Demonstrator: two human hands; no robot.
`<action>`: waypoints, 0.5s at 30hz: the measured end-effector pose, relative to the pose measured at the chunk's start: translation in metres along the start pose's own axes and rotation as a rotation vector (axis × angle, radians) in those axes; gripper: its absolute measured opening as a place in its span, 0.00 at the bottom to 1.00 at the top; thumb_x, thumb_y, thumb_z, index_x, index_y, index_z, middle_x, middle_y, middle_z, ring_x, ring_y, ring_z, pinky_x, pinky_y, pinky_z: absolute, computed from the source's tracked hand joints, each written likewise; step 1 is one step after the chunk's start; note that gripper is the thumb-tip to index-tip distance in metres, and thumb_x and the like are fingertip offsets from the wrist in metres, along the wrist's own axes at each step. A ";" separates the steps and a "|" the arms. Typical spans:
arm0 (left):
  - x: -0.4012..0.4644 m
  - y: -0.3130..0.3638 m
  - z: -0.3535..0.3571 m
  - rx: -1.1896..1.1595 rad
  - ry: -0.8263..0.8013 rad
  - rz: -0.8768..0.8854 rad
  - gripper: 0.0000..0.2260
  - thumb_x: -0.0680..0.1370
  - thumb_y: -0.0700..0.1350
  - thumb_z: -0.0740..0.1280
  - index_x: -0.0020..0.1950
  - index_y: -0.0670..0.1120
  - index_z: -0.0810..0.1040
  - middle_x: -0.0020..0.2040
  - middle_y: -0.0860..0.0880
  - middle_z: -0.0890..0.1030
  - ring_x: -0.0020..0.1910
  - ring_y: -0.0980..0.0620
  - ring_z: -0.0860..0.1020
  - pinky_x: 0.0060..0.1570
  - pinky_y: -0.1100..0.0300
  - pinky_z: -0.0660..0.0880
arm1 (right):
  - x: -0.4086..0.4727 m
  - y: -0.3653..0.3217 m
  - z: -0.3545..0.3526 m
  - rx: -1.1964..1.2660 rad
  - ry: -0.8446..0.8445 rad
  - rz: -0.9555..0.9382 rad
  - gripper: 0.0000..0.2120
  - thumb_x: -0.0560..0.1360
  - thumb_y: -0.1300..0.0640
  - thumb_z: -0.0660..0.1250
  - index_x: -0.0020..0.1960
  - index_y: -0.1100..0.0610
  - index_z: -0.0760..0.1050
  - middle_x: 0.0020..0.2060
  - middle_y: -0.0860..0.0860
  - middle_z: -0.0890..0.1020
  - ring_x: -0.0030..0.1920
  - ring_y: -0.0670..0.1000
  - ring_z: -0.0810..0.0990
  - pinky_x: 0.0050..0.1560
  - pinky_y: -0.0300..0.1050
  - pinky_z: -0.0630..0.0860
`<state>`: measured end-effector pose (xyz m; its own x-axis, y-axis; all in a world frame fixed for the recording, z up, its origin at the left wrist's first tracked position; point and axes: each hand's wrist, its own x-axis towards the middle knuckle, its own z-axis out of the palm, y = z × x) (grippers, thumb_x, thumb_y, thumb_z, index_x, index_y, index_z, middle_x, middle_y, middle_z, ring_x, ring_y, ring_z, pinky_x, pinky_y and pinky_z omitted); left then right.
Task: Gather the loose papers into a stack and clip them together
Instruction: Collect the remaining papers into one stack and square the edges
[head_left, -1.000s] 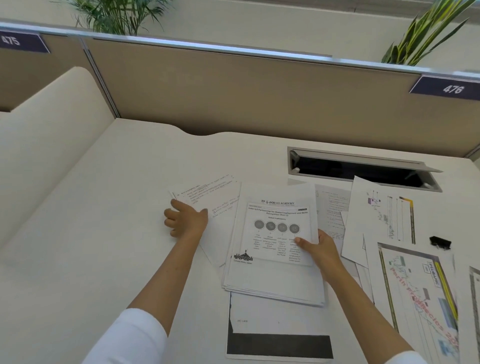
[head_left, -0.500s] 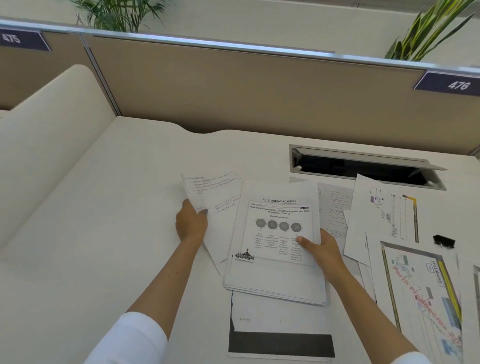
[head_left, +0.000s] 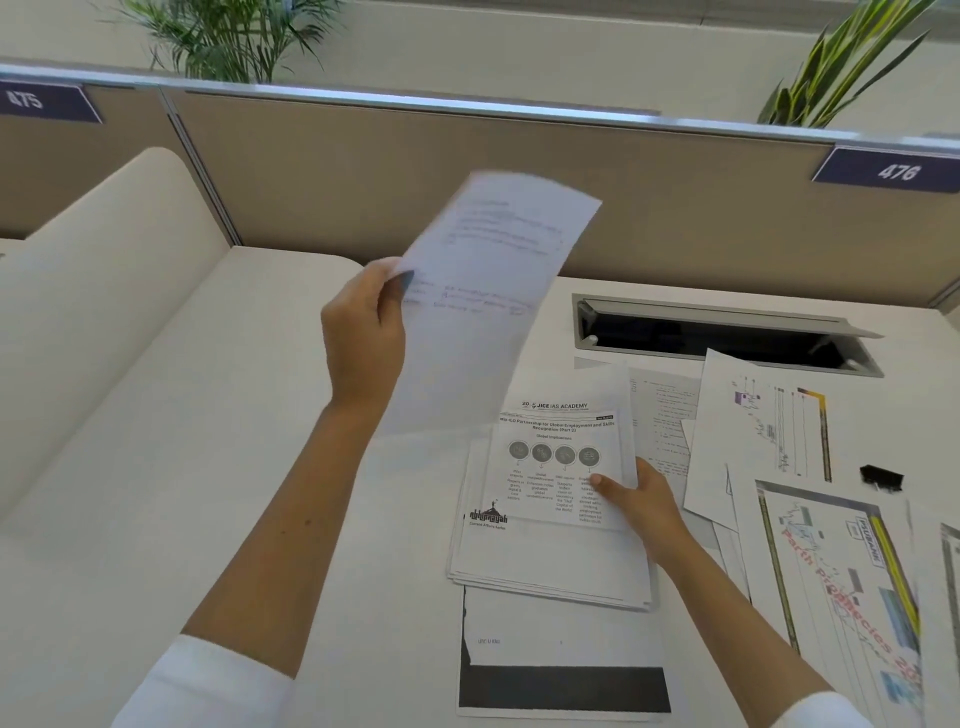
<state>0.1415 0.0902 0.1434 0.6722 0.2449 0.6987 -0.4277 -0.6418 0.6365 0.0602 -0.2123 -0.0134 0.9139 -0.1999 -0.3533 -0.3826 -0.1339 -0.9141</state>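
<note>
My left hand (head_left: 363, 338) pinches the left edge of a handwritten sheet (head_left: 488, 291) and holds it in the air above the desk, blurred and tilted. A stack of printed papers (head_left: 550, 551) lies at centre, its top page showing four grey circles. My right hand (head_left: 639, 504) rests on the stack's right edge, thumb on top. Loose sheets lie around: one with a black band (head_left: 561, 686) under the stack's near end, a text page (head_left: 665, 410), a chart page (head_left: 763, 431) and a colour map page (head_left: 841, 577) to the right. A black binder clip (head_left: 881, 477) sits at far right.
An open cable slot (head_left: 717, 338) is set into the white desk (head_left: 208, 519) behind the papers. A beige partition (head_left: 363, 182) with number plates 475 and 476 closes the far side. A raised cream divider (head_left: 104, 249) runs along the left.
My left hand has lifted the handwritten sheet off the desk, up and away from the stack's left side. My right hand stays on the stack.
</note>
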 end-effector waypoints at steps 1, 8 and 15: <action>0.003 0.005 0.000 -0.036 -0.015 -0.031 0.07 0.80 0.40 0.65 0.50 0.39 0.81 0.40 0.50 0.80 0.36 0.63 0.72 0.39 0.79 0.66 | 0.000 0.000 0.000 -0.002 0.001 0.001 0.17 0.70 0.56 0.75 0.57 0.52 0.77 0.51 0.50 0.85 0.51 0.53 0.84 0.55 0.58 0.79; -0.036 -0.008 0.026 -0.040 -0.382 -0.407 0.08 0.79 0.44 0.66 0.54 0.40 0.79 0.45 0.47 0.82 0.41 0.53 0.77 0.38 0.68 0.70 | -0.002 -0.006 -0.001 -0.042 0.001 0.005 0.18 0.73 0.50 0.71 0.61 0.51 0.74 0.55 0.49 0.81 0.54 0.52 0.80 0.56 0.50 0.76; -0.120 -0.019 0.050 -0.110 -0.527 -0.731 0.12 0.81 0.41 0.63 0.65 0.43 0.74 0.56 0.48 0.80 0.50 0.53 0.77 0.43 0.68 0.72 | 0.004 -0.013 -0.007 0.128 -0.017 0.242 0.41 0.70 0.26 0.51 0.76 0.49 0.59 0.71 0.51 0.69 0.70 0.56 0.69 0.71 0.58 0.65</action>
<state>0.0990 0.0367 0.0315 0.9767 0.1818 -0.1142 0.1766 -0.3775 0.9090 0.0678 -0.2177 -0.0014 0.8005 -0.1942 -0.5670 -0.5710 0.0402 -0.8200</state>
